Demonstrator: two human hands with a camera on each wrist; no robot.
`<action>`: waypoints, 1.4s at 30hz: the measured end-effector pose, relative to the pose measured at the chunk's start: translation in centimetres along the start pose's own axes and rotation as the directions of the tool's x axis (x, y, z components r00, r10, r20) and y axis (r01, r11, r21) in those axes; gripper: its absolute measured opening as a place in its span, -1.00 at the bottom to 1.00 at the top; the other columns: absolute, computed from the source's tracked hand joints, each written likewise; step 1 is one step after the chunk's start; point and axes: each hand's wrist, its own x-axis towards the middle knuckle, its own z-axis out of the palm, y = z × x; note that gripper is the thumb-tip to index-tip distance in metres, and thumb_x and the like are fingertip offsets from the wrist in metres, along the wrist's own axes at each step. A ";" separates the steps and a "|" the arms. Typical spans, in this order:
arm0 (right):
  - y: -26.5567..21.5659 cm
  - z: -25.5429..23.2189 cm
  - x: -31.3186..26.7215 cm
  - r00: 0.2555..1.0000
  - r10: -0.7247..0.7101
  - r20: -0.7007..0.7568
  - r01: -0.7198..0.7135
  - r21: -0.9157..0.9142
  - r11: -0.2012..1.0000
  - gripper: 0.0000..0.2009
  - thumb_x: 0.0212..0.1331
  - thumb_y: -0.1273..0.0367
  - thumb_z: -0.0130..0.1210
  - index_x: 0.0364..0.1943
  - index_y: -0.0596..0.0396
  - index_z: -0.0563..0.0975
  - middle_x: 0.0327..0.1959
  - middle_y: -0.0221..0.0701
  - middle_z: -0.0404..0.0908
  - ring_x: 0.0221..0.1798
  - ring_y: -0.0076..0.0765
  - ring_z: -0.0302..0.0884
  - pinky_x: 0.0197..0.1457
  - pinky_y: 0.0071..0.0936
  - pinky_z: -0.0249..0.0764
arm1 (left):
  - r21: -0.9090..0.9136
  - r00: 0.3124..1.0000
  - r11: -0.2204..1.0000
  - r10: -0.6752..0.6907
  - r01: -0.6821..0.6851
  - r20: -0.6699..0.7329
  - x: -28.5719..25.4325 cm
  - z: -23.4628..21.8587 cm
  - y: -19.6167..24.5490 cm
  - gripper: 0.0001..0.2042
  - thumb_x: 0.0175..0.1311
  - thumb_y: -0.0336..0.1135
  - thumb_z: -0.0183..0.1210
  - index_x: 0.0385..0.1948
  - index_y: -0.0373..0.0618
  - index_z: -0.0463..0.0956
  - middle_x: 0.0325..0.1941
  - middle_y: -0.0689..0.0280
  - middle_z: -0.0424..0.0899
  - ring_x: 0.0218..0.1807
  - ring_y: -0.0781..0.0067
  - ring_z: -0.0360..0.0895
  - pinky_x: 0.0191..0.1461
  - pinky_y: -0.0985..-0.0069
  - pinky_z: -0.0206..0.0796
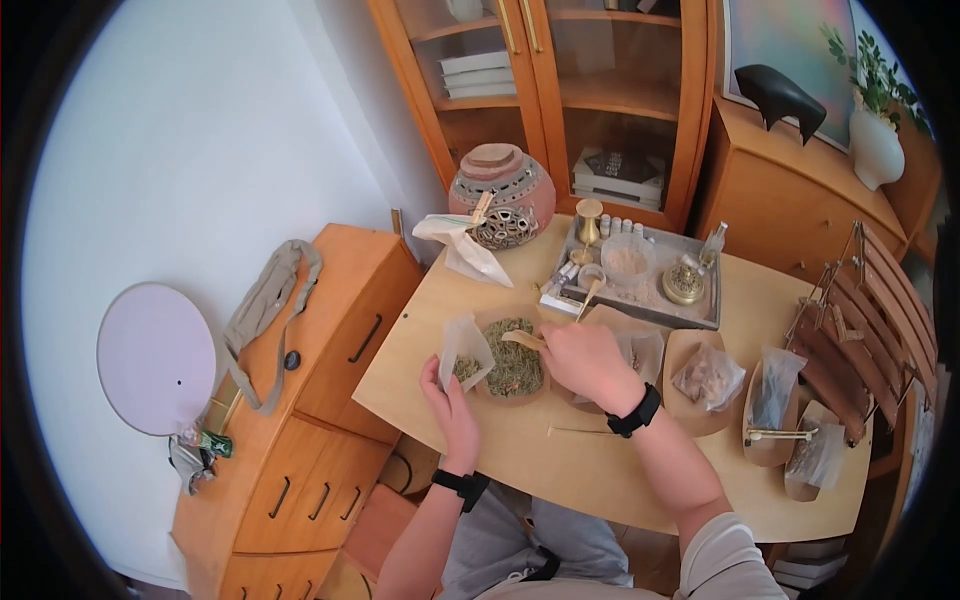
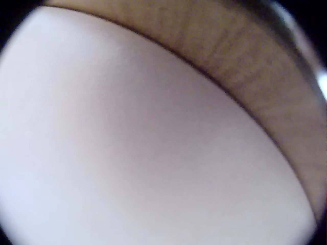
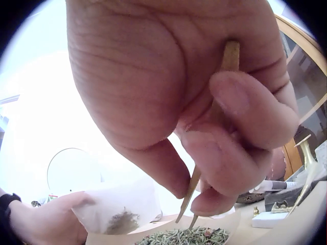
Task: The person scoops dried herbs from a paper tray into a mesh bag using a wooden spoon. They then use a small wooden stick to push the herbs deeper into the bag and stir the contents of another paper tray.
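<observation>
My left hand (image 1: 455, 418) holds a translucent paper bag (image 1: 467, 350) with some dried herb at its bottom. The bag's mouth stands beside a paper tray (image 1: 520, 398) heaped with green dried herbs (image 1: 513, 365). Over that heap, my right hand (image 1: 580, 358) grips slim wooden tweezers (image 1: 522, 340). In the right wrist view, curled fingers wrap the tweezers (image 3: 193, 191), whose two tips point down close above the herbs (image 3: 186, 237). The left wrist view shows a pale surface and a wooden band, without the hand.
Right of the herbs stand several paper trays with plastic bags (image 1: 708, 376). Behind are a grey tray (image 1: 700, 312) of small jars and brass pieces, a patterned clay pot (image 1: 500, 190) and a white bag (image 1: 465, 250). A folding wooden rack (image 1: 860, 330) stands at the right edge.
</observation>
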 end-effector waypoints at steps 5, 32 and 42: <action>-0.4 0.2 -0.3 0.996 -0.021 0.086 0.028 -0.079 0.996 -0.79 0.34 0.24 0.15 -0.22 0.06 0.68 -0.42 -0.12 0.73 -0.33 0.11 0.73 -0.26 -0.02 0.63 | -0.040 1.000 0.999 -0.017 0.017 -0.001 -0.3 0.3 -0.3 -0.59 0.58 -0.45 -0.08 0.40 -0.27 0.18 0.49 0.05 0.25 0.52 0.16 0.22 0.60 0.26 0.04; -1.5 0.3 -0.2 0.988 -0.002 0.155 0.010 -0.057 0.998 -0.82 0.24 0.26 0.20 -0.24 -0.03 0.76 -0.39 -0.19 0.75 -0.26 0.03 0.75 -0.18 -0.05 0.63 | 0.169 0.993 0.986 0.027 -0.007 -0.113 0.0 0.6 -0.9 -0.51 0.44 -0.29 0.22 0.30 -0.26 0.30 0.41 -0.03 0.39 0.44 -0.04 0.34 0.53 0.17 0.14; -0.4 0.5 0.3 0.979 -0.008 0.203 0.025 -0.082 0.996 -0.82 0.19 0.30 0.21 -0.20 -0.03 0.76 -0.36 -0.21 0.76 -0.19 0.01 0.74 -0.11 -0.08 0.63 | 0.217 0.994 0.976 0.051 -0.028 -0.101 0.2 0.5 -0.8 -0.52 0.44 -0.28 0.22 0.29 -0.26 0.32 0.39 -0.02 0.44 0.40 -0.03 0.39 0.49 0.18 0.18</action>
